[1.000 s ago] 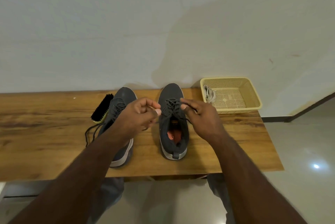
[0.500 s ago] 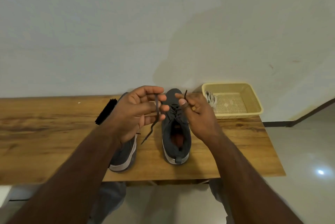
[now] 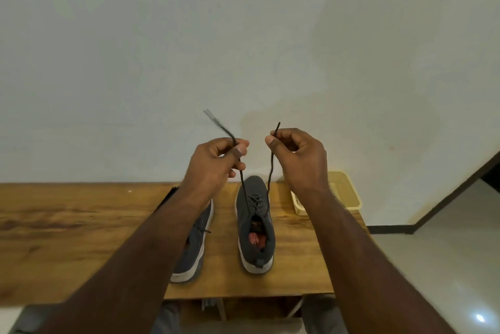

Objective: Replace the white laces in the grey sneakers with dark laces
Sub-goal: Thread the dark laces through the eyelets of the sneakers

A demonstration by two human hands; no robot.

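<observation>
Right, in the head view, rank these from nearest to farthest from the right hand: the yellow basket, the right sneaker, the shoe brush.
From the right hand, which pinches a dark lace end:
1. Yellow basket, just below and to its right on the table.
2. Right sneaker, below and slightly left. Close to the basket in distance, so this order is a judgement.
3. Shoe brush, far left, mostly behind the left forearm.

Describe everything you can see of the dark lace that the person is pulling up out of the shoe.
The dark lace is a thin, round cord, seemingly woven. It is threaded in crossings through the eyelets of the right grey sneaker, which stands on the wooden table. Its two ends rise nearly straight from the top eyelets. The left hand pinches one end, the right hand the other, and a short tip pokes above each hand; the left tip looks blurred.
</observation>
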